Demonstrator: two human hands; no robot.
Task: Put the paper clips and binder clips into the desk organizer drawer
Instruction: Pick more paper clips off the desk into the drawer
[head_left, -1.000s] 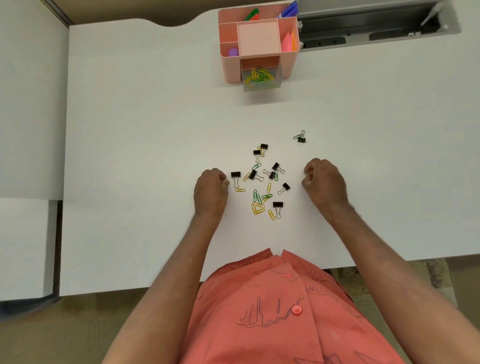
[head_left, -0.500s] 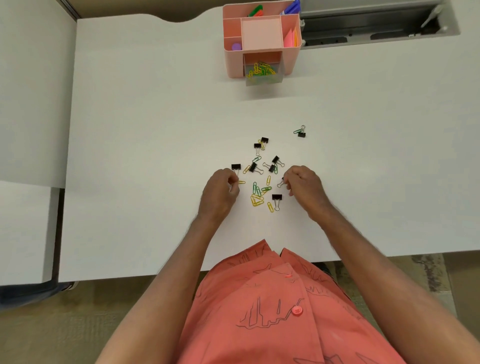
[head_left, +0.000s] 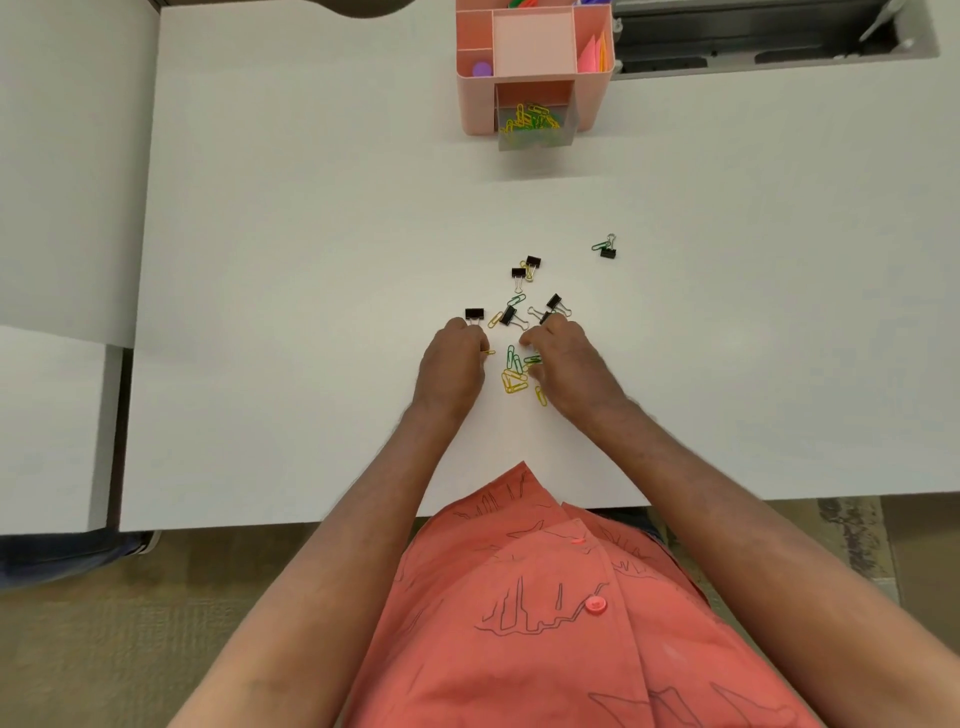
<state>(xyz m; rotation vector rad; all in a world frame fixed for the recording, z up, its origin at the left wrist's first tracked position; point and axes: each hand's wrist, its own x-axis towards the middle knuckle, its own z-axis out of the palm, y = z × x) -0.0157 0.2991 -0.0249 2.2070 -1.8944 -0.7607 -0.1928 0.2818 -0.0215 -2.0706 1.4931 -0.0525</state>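
Black binder clips (head_left: 474, 313) and yellow and green paper clips (head_left: 514, 379) lie scattered mid-desk. One binder clip with a green paper clip (head_left: 607, 249) sits apart to the right. The pink desk organizer (head_left: 475, 109) stands at the far edge. Its clear drawer (head_left: 537, 140) is pulled out and holds several yellow and green paper clips. My left hand (head_left: 451, 366) is curled at the pile's left side, with a yellow paper clip poking out from its fingertips. My right hand (head_left: 569, 371) lies over the pile's right side with bent fingers, hiding some clips. What it holds is hidden.
The white desk (head_left: 311, 260) ends near my body. Another white surface (head_left: 62, 182) adjoins it on the left, with a gap between them. A grey cable tray (head_left: 753, 36) runs behind the organizer at top right. The organizer's top holds pens, pink notes (head_left: 595, 52) and a purple item (head_left: 482, 68).
Both hands have closed in on the pile. The right hand slid left over the clips' right side, and the left hand's fingers reached the yellow paper clip. The camera tilted slightly.
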